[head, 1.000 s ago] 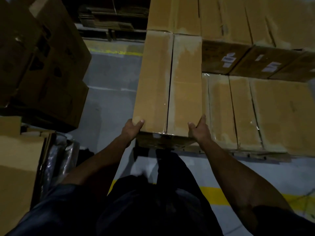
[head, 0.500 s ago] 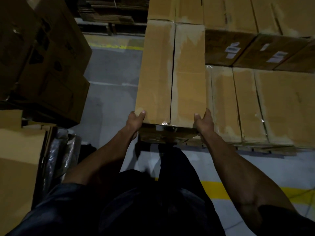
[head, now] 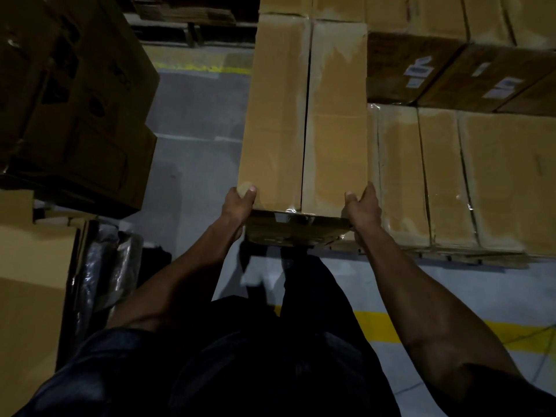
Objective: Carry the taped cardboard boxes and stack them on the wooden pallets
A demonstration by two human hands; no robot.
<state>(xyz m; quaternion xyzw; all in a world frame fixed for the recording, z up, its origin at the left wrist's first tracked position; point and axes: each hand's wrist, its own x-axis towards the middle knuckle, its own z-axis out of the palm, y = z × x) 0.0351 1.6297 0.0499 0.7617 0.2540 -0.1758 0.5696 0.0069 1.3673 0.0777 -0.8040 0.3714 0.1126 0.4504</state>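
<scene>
Single head view, looking steeply down, close over box (head: 304, 115), floor (head: 192, 121).

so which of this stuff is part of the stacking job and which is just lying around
Part of the job:
- long box held at its near corners
- left hand and right hand
- stacked boxes beside it
- wooden pallet under them

Just lying about:
- dark printed cartons on the left
- plastic-wrapped bundle
- yellow floor line

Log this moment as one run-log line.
stage: placing | held: long taped box | left hand: near-left corner | right hand: near-right corner | beside: lower boxes on pallet
</scene>
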